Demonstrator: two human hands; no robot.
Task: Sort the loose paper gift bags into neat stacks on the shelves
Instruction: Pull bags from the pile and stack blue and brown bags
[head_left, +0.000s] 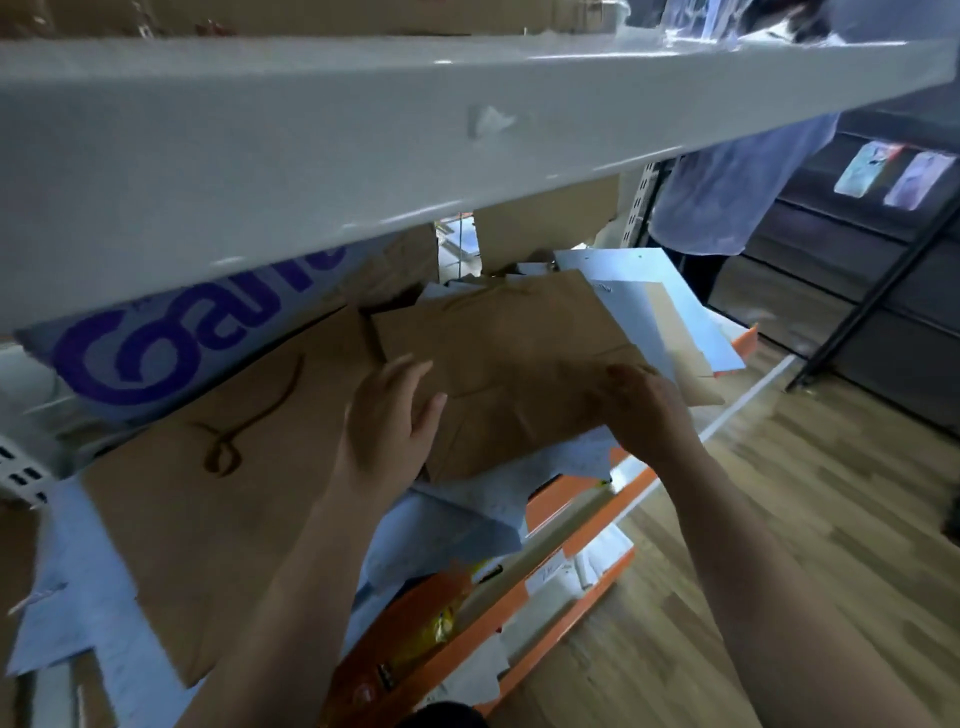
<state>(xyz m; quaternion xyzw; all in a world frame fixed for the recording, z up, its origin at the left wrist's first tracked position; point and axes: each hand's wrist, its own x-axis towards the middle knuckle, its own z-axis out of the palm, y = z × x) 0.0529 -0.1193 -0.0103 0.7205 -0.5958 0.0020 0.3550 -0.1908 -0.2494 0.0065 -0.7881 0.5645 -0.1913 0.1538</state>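
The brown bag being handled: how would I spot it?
Look below the grey shelf beam. The smaller brown paper bag lies under the left hand and right hand; the bigger brown bag left of it bears a dark knotted cord.

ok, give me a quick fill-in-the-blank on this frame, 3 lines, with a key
1. The left hand and right hand are both on a ____ paper bag.
2. The box to the left of that bag has ____ lettering.
3. The shelf edge just below the bag is ____.

Missing words: brown; purple; orange
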